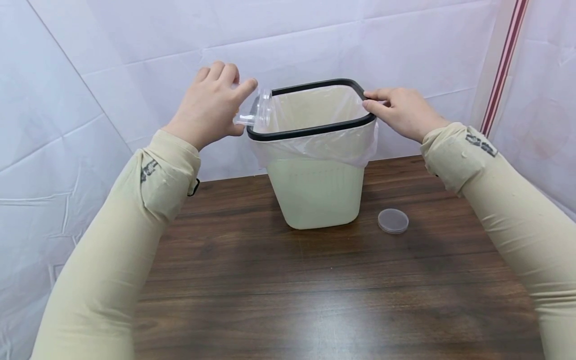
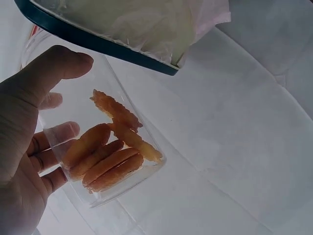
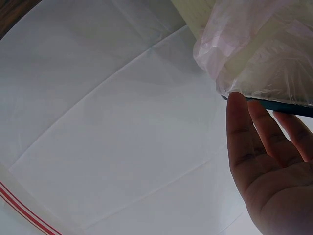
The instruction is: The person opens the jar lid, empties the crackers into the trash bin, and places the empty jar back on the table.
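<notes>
My left hand (image 1: pixel 211 102) grips a clear plastic jar (image 1: pixel 247 112), tilted on its side with its threaded mouth over the left rim of a pale green trash bin (image 1: pixel 317 195). Several orange-brown elongated pieces (image 2: pixel 117 174) lie toward the jar's bottom end in the left wrist view; their kind is unclear. At the bin's far right corner, my right hand (image 1: pixel 402 110) touches the black rim (image 1: pixel 310 131) with fairly straight fingers. A translucent liner (image 1: pixel 315 147) folds over the bin's edge. What lies at the bin's bottom is hidden.
A round clear lid (image 1: pixel 393 220) lies on the dark wooden table (image 1: pixel 270 290), right of the bin. White sheeting (image 1: pixel 288 50) hangs behind and on both sides, with a red-striped strip (image 1: pixel 503 65) at the right corner.
</notes>
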The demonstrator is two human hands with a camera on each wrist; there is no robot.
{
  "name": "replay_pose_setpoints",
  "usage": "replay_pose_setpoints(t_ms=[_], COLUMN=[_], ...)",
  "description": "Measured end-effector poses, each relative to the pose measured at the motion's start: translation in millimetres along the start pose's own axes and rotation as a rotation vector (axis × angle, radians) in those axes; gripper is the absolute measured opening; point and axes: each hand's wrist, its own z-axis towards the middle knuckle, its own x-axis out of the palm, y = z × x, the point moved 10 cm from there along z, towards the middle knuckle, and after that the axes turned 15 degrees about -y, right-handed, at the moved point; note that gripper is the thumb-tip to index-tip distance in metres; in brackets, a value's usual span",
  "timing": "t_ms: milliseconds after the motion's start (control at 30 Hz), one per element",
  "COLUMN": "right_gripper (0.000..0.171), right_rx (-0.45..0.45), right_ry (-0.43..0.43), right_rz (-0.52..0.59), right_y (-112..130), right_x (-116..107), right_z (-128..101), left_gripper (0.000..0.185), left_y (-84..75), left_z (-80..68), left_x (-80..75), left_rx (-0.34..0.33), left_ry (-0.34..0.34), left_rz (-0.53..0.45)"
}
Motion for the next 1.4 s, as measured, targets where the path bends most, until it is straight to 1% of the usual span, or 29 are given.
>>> replay_pose_setpoints(t_ms=[400, 567, 733, 800, 867, 967, 1033, 1133, 1233, 1400], right_gripper=[0.055, 0.056, 0.056, 0.056, 0.055, 0.056, 0.056, 0.056, 0.055, 0.055], right_rx=[-0.009, -0.007, -0.002, 0.000, 0.002, -0.001, -0.003, -0.005, -0.006, -0.007], right_ry=[-0.010, -0.007, -0.012, -0.014, -0.013, -0.008, -0.006, -0.007, -0.010, -0.009], right_rz=[-0.001, 0.003, 0.010, 0.012, 0.011, 0.004, -0.003, -0.005, 0.001, 0.009], right_y=[-0.9, -1.1, -1.3, -1.3, -1.6, -1.3, -1.2, -0.7, -0.1, 0.3], right_x=[-0.7, 0.3, 0.0, -0.5, -0.6, -0.1, 0.7, 1.7, 1.9, 1.9], right_z=[2.0, 1.8, 2.0, 2.0, 2.0, 2.1, 2.2, 2.4, 2.4, 2.7], left_gripper=[0.068, 0.066, 0.059, 0.051, 0.051, 0.053, 0.060, 0.064, 0.067, 0.066], left_y=[-5.8, -9.7, -11.5, -13.2, -15.3, -18.1, -19.6, -21.1, -21.0, -19.8], left_z=[3.0, 3.8, 5.0, 5.9, 6.4, 6.8, 6.7, 6.7, 6.7, 6.3], left_x=[0.8, 0.2, -1.6, -2.6, -2.9, -1.6, -0.7, 0.1, 0.3, 0.0], left_rx=[0.067, 0.095, 0.106, 0.117, 0.131, 0.156, 0.172, 0.190, 0.193, 0.185], left_ry=[-0.013, -0.007, -0.008, -0.014, -0.015, -0.011, -0.009, -0.015, -0.022, -0.024], left_rz=[0.047, 0.070, 0.077, 0.080, 0.090, 0.121, 0.141, 0.160, 0.166, 0.157])
